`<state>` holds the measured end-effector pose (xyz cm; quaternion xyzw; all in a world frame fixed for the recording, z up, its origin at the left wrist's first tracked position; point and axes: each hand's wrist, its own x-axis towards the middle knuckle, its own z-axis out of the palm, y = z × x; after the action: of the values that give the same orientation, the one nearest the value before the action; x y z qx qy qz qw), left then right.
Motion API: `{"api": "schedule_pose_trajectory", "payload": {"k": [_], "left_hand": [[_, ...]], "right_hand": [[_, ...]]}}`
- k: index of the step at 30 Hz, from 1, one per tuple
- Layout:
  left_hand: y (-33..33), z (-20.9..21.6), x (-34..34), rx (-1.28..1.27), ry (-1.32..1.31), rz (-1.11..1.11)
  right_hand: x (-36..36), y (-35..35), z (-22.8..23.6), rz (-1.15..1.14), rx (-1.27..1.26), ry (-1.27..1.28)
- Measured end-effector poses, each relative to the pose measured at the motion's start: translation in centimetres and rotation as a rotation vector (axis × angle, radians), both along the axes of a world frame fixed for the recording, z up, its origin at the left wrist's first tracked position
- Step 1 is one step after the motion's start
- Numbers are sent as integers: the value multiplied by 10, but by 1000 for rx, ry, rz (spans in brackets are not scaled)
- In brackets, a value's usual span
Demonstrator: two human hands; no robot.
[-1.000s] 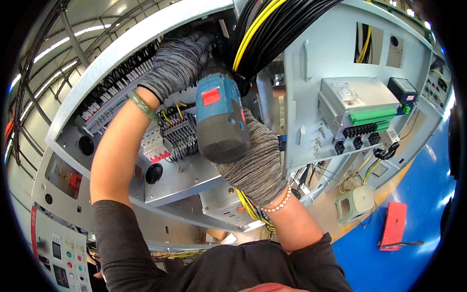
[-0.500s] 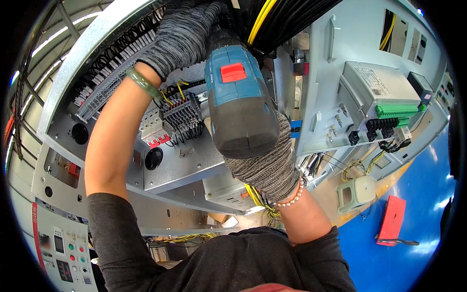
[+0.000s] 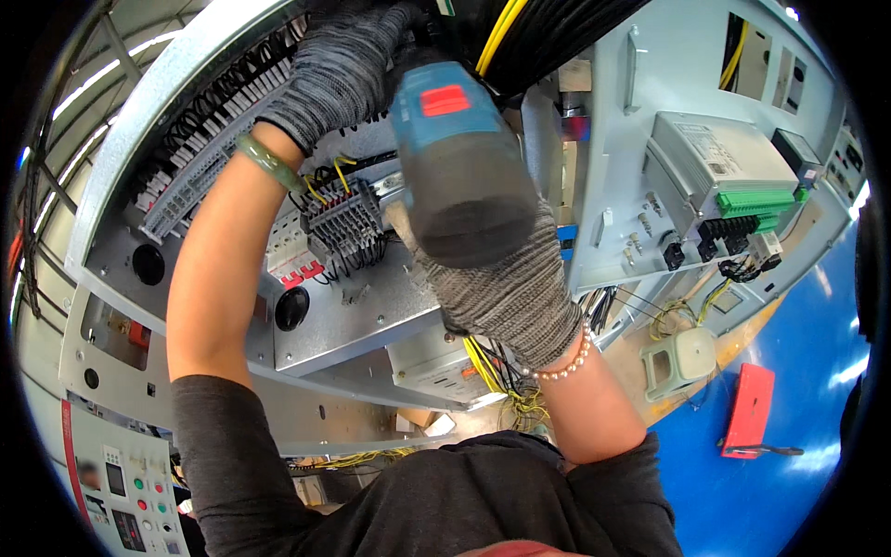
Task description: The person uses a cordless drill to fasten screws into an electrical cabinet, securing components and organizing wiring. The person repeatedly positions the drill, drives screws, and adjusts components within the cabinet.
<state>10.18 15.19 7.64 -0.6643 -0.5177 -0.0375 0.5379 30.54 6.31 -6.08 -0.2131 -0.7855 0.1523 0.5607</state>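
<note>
My right hand [image 3: 506, 297], in a grey knit glove, grips a blue and black cordless power drill [image 3: 455, 167] with a red patch on its top. The drill points away from me into an open grey metal cabinet [image 3: 357, 325], and its housing hides most of my right fingers. My left hand [image 3: 339, 84], gloved too, is beside the drill's front end with its fingers bent. Those fingertips run into the dark at the top, so what they hold cannot be made out. Below the left wrist sits a row of terminal blocks [image 3: 348, 218] with yellow and black wires.
Thick black cables [image 3: 566, 46] with yellow ones hang above the drill. The cabinet door [image 3: 603, 186] on the right carries a silver control module [image 3: 715, 158] with green connectors. Farther right are a pale stool [image 3: 677, 360] and a red board [image 3: 750, 408] on blue floor.
The drill has shifted upward and away from me, its rear end blurred by motion. My right hand has risen with it, showing more glove beneath. The left hand has barely moved.
</note>
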Motion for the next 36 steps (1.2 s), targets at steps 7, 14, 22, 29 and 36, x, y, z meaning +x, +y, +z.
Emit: {"api": "schedule_pose_trajectory", "payload": {"k": [7, 14, 22, 29, 36], "left_hand": [[-18, -2, 27, -126, -257, -5], [-16, -1, 14, -43, -92, -226], [-29, -6, 10, 46, 117, -164], [-57, -35, 17, 94, -73, -75], [-90, -78, -43, 549, -66, -47]], "right_hand": [[7, 4, 7, 199, -339, 125], [22, 5, 19, 179, -292, 32], [36, 3, 29, 139, -322, -68], [29, 11, 24, 152, -249, -33], [35, 9, 29, 180, -258, -29]]}}
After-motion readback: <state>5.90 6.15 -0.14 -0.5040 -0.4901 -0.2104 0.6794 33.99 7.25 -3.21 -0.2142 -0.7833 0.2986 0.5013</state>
